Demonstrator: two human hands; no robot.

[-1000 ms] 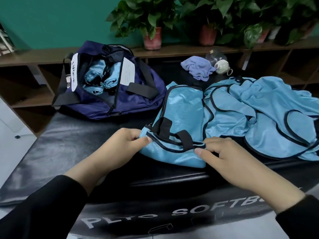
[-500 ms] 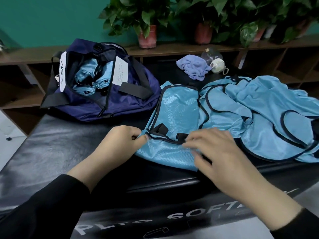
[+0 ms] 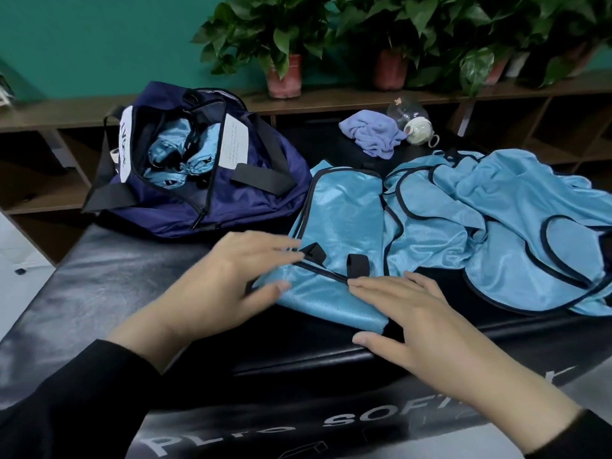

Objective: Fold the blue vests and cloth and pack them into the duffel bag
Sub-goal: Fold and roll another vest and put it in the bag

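In the head view, the left hand (image 3: pixel 228 279) is blurred, with fingers spread straight over the near left edge of the folded blue vest (image 3: pixel 341 233) on the black padded bench (image 3: pixel 99 293). The right hand (image 3: pixel 427 326) lies flat and open on its near right corner. More blue vests (image 3: pixel 513 226) lie heaped at right. The navy duffel bag (image 3: pixel 205 167) stands open behind, with rolled vests (image 3: pixel 178 154) inside. The lilac cloth (image 3: pixel 374 134) lies crumpled near a teapot (image 3: pixel 417 127).

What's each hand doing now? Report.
Left hand: open, fingers straight, at the folded blue vest.
Right hand: open, flat on the vest.
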